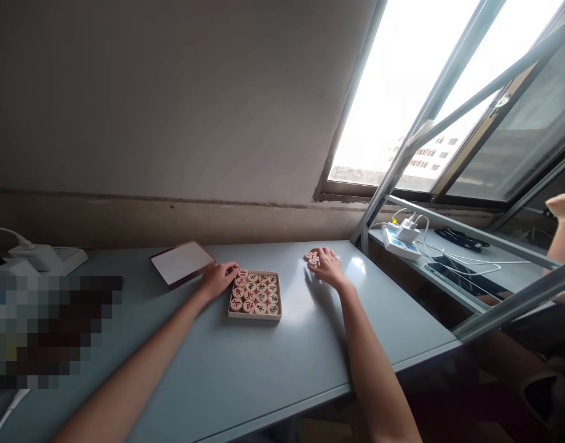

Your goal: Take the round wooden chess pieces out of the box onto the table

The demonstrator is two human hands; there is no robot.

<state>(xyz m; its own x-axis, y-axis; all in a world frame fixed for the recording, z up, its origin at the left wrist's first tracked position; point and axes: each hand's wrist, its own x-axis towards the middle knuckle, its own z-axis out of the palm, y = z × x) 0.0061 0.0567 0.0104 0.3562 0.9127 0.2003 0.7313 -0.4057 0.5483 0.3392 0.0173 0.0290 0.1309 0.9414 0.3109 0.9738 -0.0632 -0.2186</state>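
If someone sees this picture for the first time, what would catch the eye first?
Probably the open box of round wooden game pieces at the middle of the grey table, with the left hand touching its upper left corner. The right hand rests on a few loose pieces further right. The bright window at the upper right also stands out.

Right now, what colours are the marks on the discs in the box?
Red and black marks on pale wooden discs, in the head view.

- Pale blue-grey desk point(245, 369) against a bare grey wall point(171, 92).
- Open metal-framed window point(430, 92) on the right, bright daylight pouring in.
- White power strip point(401, 243) on the sill.
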